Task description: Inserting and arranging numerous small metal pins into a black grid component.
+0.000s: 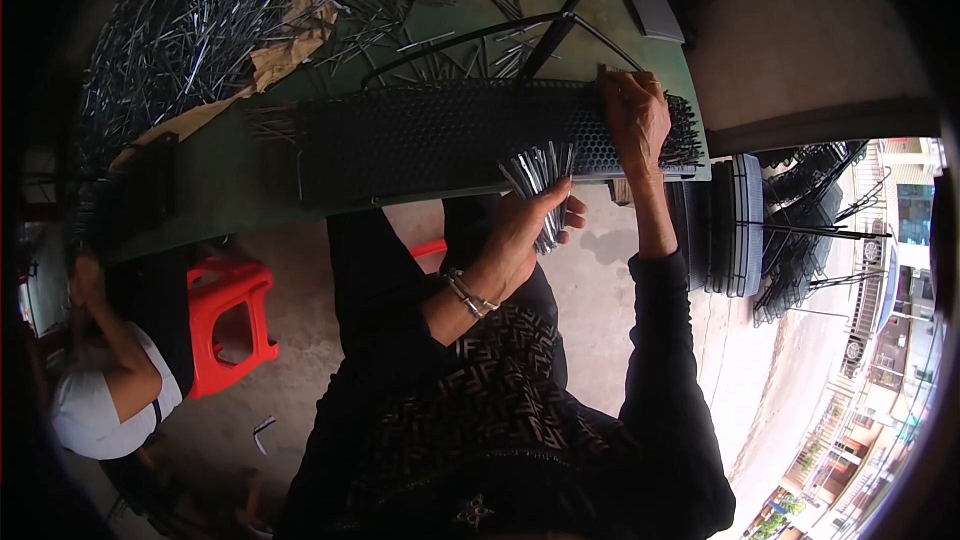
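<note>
My left hand (528, 230) is closed round a bundle of thin metal rods (542, 180), their ends fanning out above the thumb. It hangs just off the near edge of the green table (230, 160). On the table lies a long black perforated panel (420, 135) with rows of round holes. My right hand (638, 118) is over its right part, fingers pinched together at the far edge; whatever they hold is too small to make out. Dark rod ends (684, 135) crowd the panel's right end, beside that hand.
A large heap of loose rods (190, 30) lies on brown paper (290, 50) at the far left. A black metal frame (548, 45) rises behind the panel. A red stool (232, 325) and another person (115, 390) are at left. Stacked black racks (735, 225) stand at right.
</note>
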Available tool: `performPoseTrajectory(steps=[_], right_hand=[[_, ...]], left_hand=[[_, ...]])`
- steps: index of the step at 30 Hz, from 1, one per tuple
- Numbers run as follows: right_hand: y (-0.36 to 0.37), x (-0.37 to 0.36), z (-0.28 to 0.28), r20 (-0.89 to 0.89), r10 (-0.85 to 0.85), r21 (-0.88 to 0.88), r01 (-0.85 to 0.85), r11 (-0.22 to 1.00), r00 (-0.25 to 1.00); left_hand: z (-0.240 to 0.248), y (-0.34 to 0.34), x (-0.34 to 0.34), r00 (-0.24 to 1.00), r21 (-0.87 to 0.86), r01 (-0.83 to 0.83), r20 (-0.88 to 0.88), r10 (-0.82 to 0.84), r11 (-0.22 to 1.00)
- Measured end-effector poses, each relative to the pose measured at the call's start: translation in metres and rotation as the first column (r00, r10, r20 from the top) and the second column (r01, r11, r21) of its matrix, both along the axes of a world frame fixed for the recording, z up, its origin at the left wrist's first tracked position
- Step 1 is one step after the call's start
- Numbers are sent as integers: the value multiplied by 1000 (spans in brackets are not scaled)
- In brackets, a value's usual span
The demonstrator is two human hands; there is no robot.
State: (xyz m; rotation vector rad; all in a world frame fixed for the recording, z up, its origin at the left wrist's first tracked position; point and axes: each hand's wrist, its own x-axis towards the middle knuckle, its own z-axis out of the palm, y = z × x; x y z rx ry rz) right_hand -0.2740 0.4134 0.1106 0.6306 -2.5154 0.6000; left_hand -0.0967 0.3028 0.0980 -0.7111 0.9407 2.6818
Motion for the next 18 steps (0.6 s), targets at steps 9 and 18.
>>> performPoseTrajectory(steps=[9,18], right_hand=[[12,7,-2,-96,-39,221,59,973,995],[18,69,47,757,478,-441,-192,877,446]], left_hand=[[5,0,2,1000,-25,1,-30,-2,1000],[4,0,5,997,-74,17,-76,-23,997]])
